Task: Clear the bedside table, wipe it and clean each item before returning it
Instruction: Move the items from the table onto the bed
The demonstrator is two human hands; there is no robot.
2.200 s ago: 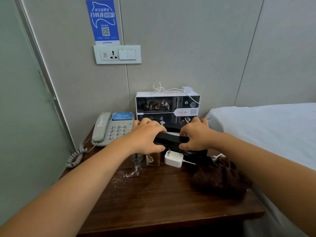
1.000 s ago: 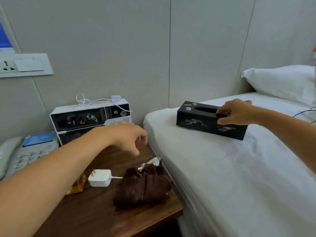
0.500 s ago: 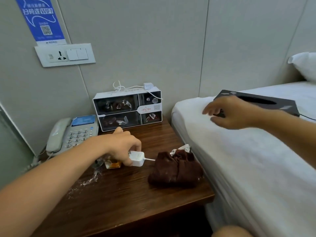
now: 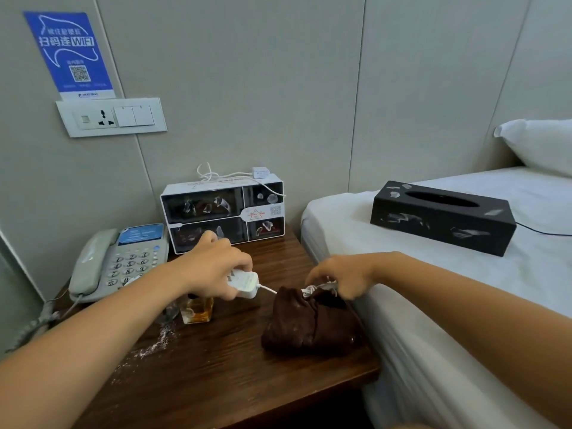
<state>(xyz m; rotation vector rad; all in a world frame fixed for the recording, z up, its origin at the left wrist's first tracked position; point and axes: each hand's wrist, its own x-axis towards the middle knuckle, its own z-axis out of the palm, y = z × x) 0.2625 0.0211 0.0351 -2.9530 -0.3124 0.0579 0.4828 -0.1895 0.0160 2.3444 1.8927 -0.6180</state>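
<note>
My left hand [image 4: 213,274] grips a white charger plug [image 4: 246,284], lifted a little above the dark wooden bedside table [image 4: 216,366]. Its white cable [image 4: 315,289] runs right to a coiled bundle that my right hand [image 4: 343,275] pinches, just over a crumpled dark brown cloth [image 4: 309,326]. A small glass bottle of amber liquid [image 4: 196,309] stands under my left hand. A grey telephone [image 4: 117,261] sits at the table's left and a white-and-black display box [image 4: 223,212] at the back. The black tissue box [image 4: 442,216] lies on the white bed [image 4: 464,305].
White powder [image 4: 154,342] is scattered on the table's left front. A second small charger with cable [image 4: 258,174] lies on top of the display box. A wall socket panel [image 4: 111,117] and blue WiFi sign [image 4: 69,54] hang above. A pillow [image 4: 541,144] lies at the far right.
My right hand let go of the tissue box on the bed and came back to the table, taking the coiled cable. My left hand closed on the charger plug and raised it slightly.
</note>
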